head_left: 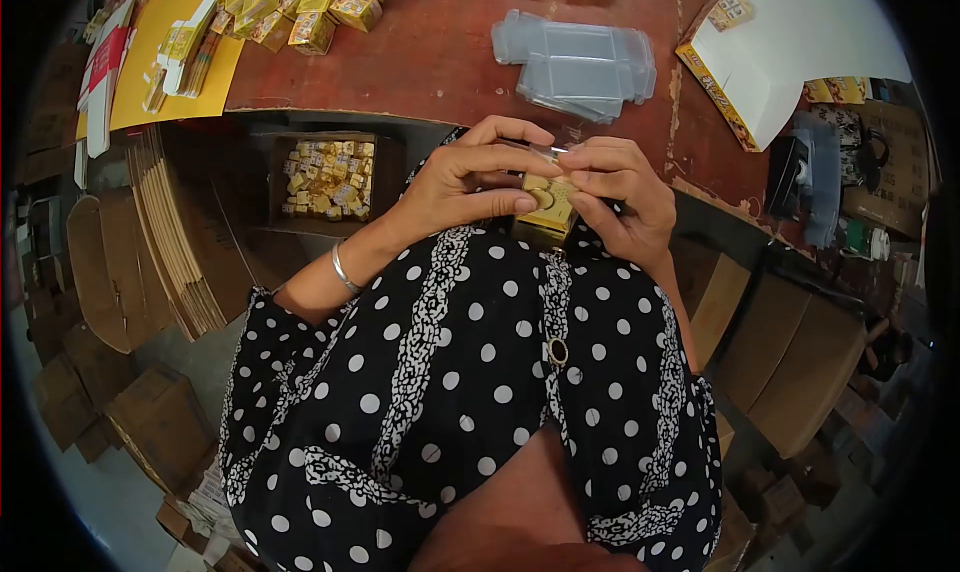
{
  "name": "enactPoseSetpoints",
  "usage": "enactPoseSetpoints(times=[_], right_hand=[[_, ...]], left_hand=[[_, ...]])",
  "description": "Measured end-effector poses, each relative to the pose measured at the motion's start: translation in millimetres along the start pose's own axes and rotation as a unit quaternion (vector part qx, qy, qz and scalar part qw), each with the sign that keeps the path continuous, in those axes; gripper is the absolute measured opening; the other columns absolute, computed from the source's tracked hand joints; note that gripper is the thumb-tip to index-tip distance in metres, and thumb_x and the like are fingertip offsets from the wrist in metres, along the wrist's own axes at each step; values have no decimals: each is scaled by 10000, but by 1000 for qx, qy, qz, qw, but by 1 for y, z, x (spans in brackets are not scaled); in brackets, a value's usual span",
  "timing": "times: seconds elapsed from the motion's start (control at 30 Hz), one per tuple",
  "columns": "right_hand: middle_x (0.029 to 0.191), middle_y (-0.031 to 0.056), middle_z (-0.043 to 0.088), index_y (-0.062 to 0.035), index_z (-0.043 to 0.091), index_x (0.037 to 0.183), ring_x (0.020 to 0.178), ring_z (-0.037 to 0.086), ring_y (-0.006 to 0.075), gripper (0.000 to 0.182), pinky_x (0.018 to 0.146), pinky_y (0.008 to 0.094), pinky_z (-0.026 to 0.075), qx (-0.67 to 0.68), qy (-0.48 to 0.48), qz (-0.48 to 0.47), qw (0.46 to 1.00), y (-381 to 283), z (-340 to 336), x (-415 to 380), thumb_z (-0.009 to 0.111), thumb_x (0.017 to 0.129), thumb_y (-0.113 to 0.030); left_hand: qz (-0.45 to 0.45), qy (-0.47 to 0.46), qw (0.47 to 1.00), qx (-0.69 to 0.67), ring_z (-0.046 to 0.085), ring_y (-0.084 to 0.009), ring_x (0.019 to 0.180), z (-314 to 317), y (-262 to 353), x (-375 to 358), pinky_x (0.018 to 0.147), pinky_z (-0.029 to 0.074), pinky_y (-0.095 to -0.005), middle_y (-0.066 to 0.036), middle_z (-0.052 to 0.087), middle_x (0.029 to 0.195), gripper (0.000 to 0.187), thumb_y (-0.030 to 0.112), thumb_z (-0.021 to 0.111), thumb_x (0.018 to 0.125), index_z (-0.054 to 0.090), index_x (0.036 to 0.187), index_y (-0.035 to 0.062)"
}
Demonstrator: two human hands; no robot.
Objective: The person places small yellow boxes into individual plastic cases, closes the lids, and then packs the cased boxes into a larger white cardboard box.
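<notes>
Close to my body, at the table's near edge, a small yellow printed box (547, 224) is held between both hands. My left hand (480, 170) grips its left side, thumb low and fingers over the top. From the other side my right hand (627, 194) pinches the upper end with thumb and fingertips. A bit of shiny clear material shows between the fingertips; I cannot make out what it is. Beyond the hands, flat clear plastic packs (580, 62) lie on the reddish table (420, 67).
Small yellow boxes (312, 32) are heaped at the far left, beside a yellow sheet (135, 87). A white open display box (770, 52) stands at the right. Below the table edge, a carton (388, 187) holds small gold-coloured pieces. Flat cardboard (175, 232) leans at left.
</notes>
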State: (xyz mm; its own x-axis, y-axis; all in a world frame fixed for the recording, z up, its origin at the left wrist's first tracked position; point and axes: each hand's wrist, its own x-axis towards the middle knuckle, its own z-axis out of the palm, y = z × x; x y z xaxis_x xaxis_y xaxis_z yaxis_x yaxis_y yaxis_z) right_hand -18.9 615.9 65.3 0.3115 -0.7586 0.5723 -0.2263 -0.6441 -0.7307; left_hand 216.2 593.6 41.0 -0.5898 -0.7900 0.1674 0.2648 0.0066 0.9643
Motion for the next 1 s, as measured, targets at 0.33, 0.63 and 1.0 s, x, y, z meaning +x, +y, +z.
enactPoseSetpoints(times=[0.33, 0.63, 1.0], right_hand=[[1102, 101, 691, 14, 654, 1165, 1004, 658, 157, 233, 778, 270, 560, -92, 427, 207, 876, 0, -124, -33, 641, 992, -140], [920, -5, 697, -37, 739, 1028, 806, 617, 94, 243, 657, 278, 499, -197, 358, 511, 756, 75, -353, -198, 714, 947, -265], [907, -52, 660, -127, 700, 1005, 838, 627, 87, 194, 741, 286, 505, -125, 286, 599, 737, 70, -354, -180, 698, 963, -317]], left_hand=[[-24, 9, 999, -36, 599, -211, 1198, 4, 9, 26, 995, 490, -314, -169, 516, 1447, 272, 11, 651, 946, 675, 1216, -20], [-69, -38, 995, -53, 603, -232, 1207, 29, 8, 55, 1000, 492, -325, -198, 515, 1453, 283, 53, 670, 956, 675, 1231, -9], [-120, -42, 987, -96, 606, -213, 1192, 34, -4, 62, 992, 494, -308, -202, 507, 1458, 277, 47, 671, 959, 676, 1230, -5]])
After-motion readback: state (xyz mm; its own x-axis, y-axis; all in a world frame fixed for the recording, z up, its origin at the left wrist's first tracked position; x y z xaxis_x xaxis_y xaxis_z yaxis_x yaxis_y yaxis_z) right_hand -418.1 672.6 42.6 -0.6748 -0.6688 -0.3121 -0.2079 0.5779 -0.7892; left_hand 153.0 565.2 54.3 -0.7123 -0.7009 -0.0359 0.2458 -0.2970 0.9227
